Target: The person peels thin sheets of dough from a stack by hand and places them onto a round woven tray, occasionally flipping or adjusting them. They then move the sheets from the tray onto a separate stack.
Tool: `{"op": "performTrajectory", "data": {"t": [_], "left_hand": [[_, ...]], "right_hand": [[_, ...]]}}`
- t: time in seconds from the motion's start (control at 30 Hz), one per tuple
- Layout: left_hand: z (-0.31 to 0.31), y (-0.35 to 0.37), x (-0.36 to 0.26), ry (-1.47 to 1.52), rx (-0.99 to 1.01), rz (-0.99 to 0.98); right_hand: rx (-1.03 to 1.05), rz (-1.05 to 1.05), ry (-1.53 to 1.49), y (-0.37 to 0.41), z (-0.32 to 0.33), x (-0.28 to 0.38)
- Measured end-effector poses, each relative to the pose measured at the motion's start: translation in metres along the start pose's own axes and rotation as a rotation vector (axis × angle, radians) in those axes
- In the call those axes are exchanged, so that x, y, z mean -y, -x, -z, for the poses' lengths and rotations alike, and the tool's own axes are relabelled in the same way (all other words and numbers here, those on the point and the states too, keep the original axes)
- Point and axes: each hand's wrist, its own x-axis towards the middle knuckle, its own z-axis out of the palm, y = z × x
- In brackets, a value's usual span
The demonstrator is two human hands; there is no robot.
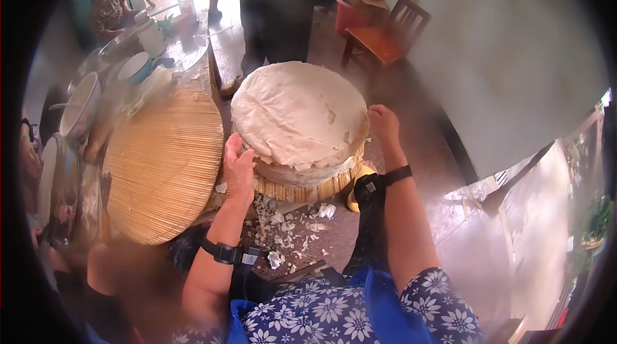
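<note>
A tall stack of thin, pale flatbreads (pixel 299 112) lies before me on a round straw mat (pixel 302 191). The top sheet is wrinkled, with a few small torn spots and ragged edges. My left hand (pixel 238 169) pinches the stack's near left edge, thumb raised. On the right side, my right hand (pixel 384 126) has its fingers curled at the rim of the top flatbread. Its fingertips are partly hidden by the edge.
A second round straw mat (pixel 164 164) stands at left. Bowls (pixel 134 69) crowd the table behind it. Flatbread scraps (pixel 276 228) litter the floor. A wooden chair (pixel 379 42), a red bucket (pixel 352 15) and a large pale board (pixel 508 74) are beyond. People are at the left and far side.
</note>
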Motion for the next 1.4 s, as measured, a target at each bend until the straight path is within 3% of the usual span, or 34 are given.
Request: {"op": "performTrajectory", "data": {"t": [0.17,0.27,0.47,0.67,0.77,0.87,1.0,1.1,1.2,1.4], "left_hand": [[-0.002,0.001,-0.002,0.009,0.000,-0.009],[-0.005,0.003,-0.008,0.018,0.021,0.000],[-0.004,0.003,-0.011,-0.012,0.061,0.044],[-0.007,-0.001,-0.005,0.107,0.009,0.002],[-0.005,-0.006,0.006,0.071,-0.032,-0.063],[-0.004,-0.011,0.011,0.104,-0.033,-0.044],[-0.006,-0.005,-0.003,0.066,-0.038,0.048],[-0.007,-0.004,-0.006,0.095,-0.049,0.056],[-0.003,-0.005,-0.004,0.054,-0.047,0.061],[-0.003,-0.005,-0.006,0.054,-0.048,0.081]], "right_hand": [[0.163,-0.152,0.075,-0.014,0.000,0.010],[0.148,-0.184,0.195,-0.020,-0.008,0.010],[0.080,-0.132,0.029,-0.025,-0.009,0.007],[0.051,-0.031,-0.284,-0.027,-0.010,0.014],[0.142,-0.076,-0.430,-0.031,-0.012,0.014],[0.210,-0.346,-0.826,-0.011,-0.001,0.044],[0.364,-0.273,-0.807,-0.009,-0.008,0.039],[0.372,-0.320,-1.173,-0.012,-0.011,0.036],[0.514,-0.161,-1.161,-0.014,-0.011,0.026],[0.251,0.128,-0.534,-0.008,-0.021,0.005]]}}
